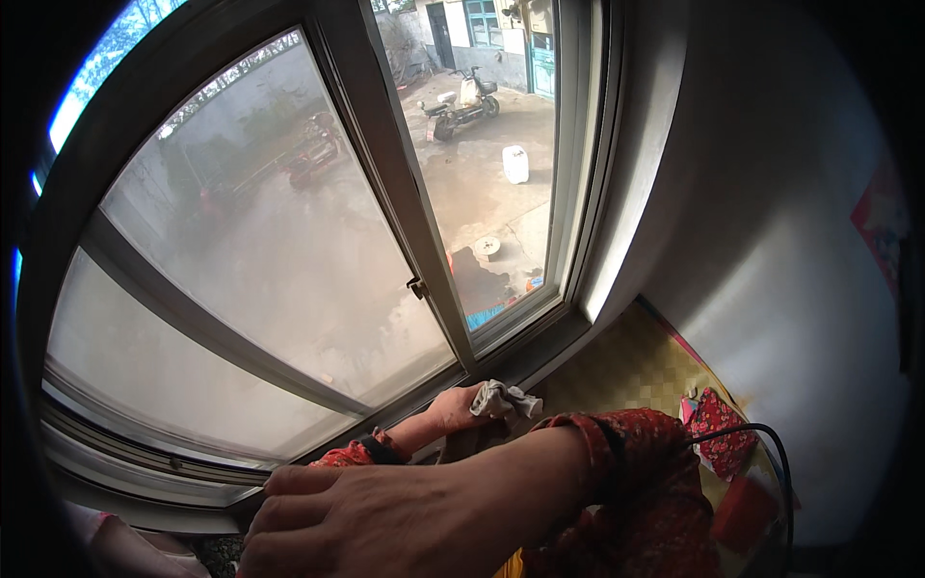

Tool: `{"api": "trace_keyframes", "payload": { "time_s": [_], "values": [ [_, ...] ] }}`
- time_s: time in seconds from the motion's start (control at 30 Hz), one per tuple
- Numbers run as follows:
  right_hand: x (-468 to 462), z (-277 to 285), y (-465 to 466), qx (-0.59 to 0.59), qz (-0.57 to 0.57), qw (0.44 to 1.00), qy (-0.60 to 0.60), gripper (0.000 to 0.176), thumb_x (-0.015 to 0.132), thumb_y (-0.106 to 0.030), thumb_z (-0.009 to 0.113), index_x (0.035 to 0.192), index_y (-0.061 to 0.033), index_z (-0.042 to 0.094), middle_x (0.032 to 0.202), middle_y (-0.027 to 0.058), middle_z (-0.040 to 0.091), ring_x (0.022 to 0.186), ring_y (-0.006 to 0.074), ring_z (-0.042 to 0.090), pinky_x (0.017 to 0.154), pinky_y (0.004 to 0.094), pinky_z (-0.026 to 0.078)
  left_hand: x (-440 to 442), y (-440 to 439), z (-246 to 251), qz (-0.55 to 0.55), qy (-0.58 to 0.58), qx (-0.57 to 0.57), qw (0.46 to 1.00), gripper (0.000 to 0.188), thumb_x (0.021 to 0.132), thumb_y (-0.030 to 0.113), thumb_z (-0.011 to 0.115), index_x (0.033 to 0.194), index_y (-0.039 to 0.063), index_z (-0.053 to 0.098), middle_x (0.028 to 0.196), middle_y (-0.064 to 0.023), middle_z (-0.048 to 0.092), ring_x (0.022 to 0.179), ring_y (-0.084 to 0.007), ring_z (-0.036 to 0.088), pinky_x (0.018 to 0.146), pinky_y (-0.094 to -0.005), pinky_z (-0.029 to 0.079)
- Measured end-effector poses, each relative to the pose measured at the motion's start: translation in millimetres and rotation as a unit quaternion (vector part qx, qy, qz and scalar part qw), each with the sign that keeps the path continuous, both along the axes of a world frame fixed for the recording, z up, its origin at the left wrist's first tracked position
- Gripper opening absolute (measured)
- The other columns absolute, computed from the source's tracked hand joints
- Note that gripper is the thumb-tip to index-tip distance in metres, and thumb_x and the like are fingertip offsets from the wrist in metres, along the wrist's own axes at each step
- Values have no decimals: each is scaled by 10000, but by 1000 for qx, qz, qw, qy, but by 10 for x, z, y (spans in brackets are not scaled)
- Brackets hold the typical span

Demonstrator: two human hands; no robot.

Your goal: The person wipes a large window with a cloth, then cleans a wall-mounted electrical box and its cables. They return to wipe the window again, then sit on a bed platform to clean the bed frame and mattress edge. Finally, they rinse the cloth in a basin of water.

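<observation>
A crumpled grey cloth [498,402] is gripped in my left hand [457,409], just above the window sill. The loose end of the cloth sticks out to the right. Crossing in front of that arm, my right hand [390,506] reaches leftward from a red floral sleeve, close to the camera. Its fingers bend downward and their tips are hidden, so whether it holds anything cannot be made out. Before both hands stands a sliding window with a hazy left pane [274,209] and a dark metal frame [405,195]. A small latch [417,287] sits on the upright bar.
To the right, a patterned yellow mat [614,361] carries a red floral cloth item [723,433] and a red box-like object [744,513]. A black cable [777,441] loops beside my right sleeve. Pale fabric [137,545] lies lower left. Outside, a scooter [462,108] stands in a yard.
</observation>
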State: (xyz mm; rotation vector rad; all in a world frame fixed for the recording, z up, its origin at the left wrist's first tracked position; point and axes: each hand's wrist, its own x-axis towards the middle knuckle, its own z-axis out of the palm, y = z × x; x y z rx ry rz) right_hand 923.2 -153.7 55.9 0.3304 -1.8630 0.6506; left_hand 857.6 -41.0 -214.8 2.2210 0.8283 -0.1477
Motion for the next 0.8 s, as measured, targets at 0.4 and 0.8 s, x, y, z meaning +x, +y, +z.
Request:
{"api": "trace_keyframes", "payload": {
  "time_s": [0.4, 0.8],
  "values": [
    [1499, -2394, 314, -651, -367, 653, -119, 530, 891, -226, 693, 1338, -14, 501, 1175, 90, 615, 1000, 141, 610, 835, 253, 524, -104, 535, 60, 232, -561, -449, 655, 402, 986, 211, 498, 1341, 29, 451, 1293, -117, 542, 1158, -221, 558, 1014, -374, 448],
    [1650, -3114, 295, -735, -157, 651, 106, 650, 744, 32, 700, 1346, -30, 464, 1186, 73, 606, 1115, 177, 569, 970, 311, 460, 592, 497, 185, 289, -518, -362, 719, 291, 885, 125, 586, 1163, 40, 597, 1083, -71, 652, 1049, -189, 601, 922, -355, 484]
  ]
}}
